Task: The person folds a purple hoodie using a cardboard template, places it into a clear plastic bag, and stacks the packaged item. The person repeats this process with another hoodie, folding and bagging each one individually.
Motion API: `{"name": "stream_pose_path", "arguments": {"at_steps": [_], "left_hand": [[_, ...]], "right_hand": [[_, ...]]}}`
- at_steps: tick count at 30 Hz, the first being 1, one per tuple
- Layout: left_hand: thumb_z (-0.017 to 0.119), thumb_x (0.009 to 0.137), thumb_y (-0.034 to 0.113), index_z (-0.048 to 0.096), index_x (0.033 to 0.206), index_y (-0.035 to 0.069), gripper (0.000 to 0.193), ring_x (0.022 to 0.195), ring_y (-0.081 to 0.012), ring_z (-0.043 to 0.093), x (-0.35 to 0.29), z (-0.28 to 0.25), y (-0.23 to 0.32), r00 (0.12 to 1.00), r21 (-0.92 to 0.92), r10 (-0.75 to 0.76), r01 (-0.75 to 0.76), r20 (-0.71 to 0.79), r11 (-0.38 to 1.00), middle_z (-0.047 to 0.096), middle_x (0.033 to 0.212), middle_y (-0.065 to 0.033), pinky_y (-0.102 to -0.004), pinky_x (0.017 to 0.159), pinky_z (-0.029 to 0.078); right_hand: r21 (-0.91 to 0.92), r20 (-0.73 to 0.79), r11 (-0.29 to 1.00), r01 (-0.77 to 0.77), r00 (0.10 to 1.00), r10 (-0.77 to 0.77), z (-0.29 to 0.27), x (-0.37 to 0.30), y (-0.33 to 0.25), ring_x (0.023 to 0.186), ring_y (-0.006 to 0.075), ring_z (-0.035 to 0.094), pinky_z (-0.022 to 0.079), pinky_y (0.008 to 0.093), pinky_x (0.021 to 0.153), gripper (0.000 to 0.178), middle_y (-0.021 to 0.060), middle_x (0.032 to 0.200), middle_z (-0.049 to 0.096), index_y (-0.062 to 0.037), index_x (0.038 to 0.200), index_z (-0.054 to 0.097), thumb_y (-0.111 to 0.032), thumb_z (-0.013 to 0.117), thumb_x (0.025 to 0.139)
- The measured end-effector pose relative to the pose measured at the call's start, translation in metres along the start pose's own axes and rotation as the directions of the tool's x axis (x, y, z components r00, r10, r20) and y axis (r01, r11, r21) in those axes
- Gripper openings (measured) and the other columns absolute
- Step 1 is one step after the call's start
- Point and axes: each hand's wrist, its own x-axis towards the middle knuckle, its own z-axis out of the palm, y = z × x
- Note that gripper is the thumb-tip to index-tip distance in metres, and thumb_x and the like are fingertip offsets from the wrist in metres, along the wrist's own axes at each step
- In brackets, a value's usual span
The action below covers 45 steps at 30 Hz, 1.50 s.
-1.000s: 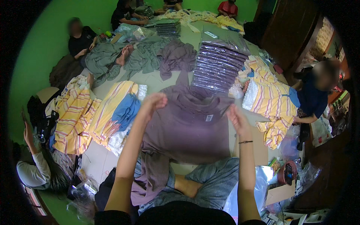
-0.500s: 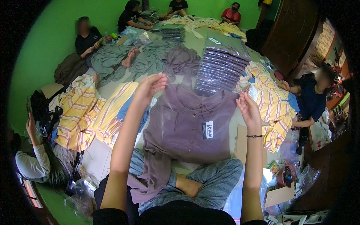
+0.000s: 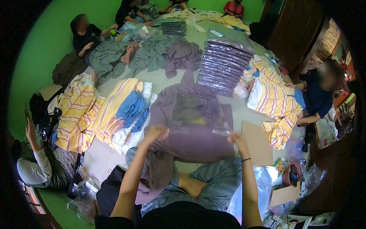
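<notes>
**Bag held wide at both corners**

The left hand (image 3: 155, 133) and right hand (image 3: 237, 138) each pinch a lower corner of the clear plastic bag (image 3: 198, 114), stretching it flat above the folded purple shirt (image 3: 190, 143), beside the cardboard sheet (image 3: 257, 141).

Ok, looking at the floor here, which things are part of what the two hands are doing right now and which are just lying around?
In hand:
- left hand and right hand, gripping the near edge of the clear plastic bag
- folded purple shirt beneath it

Lying about:
- stack of bagged purple shirts
- yellow striped garments
- blue cloth
- cardboard sheet
- grey clothes
</notes>
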Motion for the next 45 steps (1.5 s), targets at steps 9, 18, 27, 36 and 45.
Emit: {"name": "stream_pose_path", "arguments": {"at_steps": [9,18,27,36,45], "left_hand": [[0.059,0.067,0.02,0.049,0.084,0.005,0.024,0.08,-0.028,0.051,0.012,0.091,-0.106,0.903,0.877,0.403,-0.068,-0.148,0.476,0.052,0.083,-0.0108,-0.0387,0.067,0.041],[0.053,0.068,0.015,0.047,0.081,0.009,0.015,0.074,-0.0229,0.05,0.05,0.102,-0.1,0.783,0.942,0.596,-0.312,0.178,0.128,0.05,0.077,-0.0076,-0.0338,0.064,0.037],[0.051,0.072,0.016,0.047,0.079,0.006,0.012,0.066,-0.0268,0.055,0.027,0.116,-0.11,0.822,0.759,0.461,-0.524,0.333,0.386,0.054,0.07,-0.0113,-0.0352,0.065,0.044],[0.042,0.078,0.016,0.043,0.111,-0.006,0.04,0.105,-0.0333,0.044,0.048,0.151,-0.126,0.83,0.943,0.455,-0.242,0.322,-0.228,0.044,0.114,-0.0184,-0.0354,0.08,0.043],[0.045,0.075,0.016,0.049,0.091,0.002,0.023,0.08,-0.0242,0.051,0.08,0.162,-0.133,0.855,0.984,0.488,-0.14,0.174,-0.106,0.05,0.084,-0.0117,-0.0298,0.064,0.047]], "right_hand": [[-0.66,0.174,0.727,0.191,0.98,-0.099,0.088,-0.043,0.089,0.094,0.035,0.05,0.04,0.0354,0.084,0.028,0.0188,0.098,0.055,0.0004,0.099,0.055,-0.009,0.053,0.072],[-0.671,0.359,0.631,0.39,0.915,-0.183,0.144,-0.023,0.111,0.114,0.0346,0.035,0.03,0.0372,0.096,0.047,0.0208,0.126,0.033,0.0018,0.119,0.036,-0.005,0.048,0.075],[-0.859,0.289,0.375,0.348,0.935,-0.205,0.146,-0.011,0.118,0.121,0.0329,0.025,0.022,0.0422,0.098,0.048,0.0223,0.128,0.028,0.0047,0.122,0.03,-0.009,0.043,0.078],[-0.84,0.241,0.452,0.301,0.952,-0.187,0.13,0.003,0.121,0.103,0.0322,0.041,0.027,0.0425,0.094,0.042,0.0184,0.111,0.044,0.0029,0.118,0.038,-0.01,0.043,0.077],[-0.892,0.258,0.343,0.296,0.954,-0.152,0.131,-0.001,0.119,0.1,0.0291,0.045,0.029,0.0408,0.094,0.048,0.0157,0.11,0.046,0.0018,0.123,0.031,-0.009,0.041,0.077]]}}
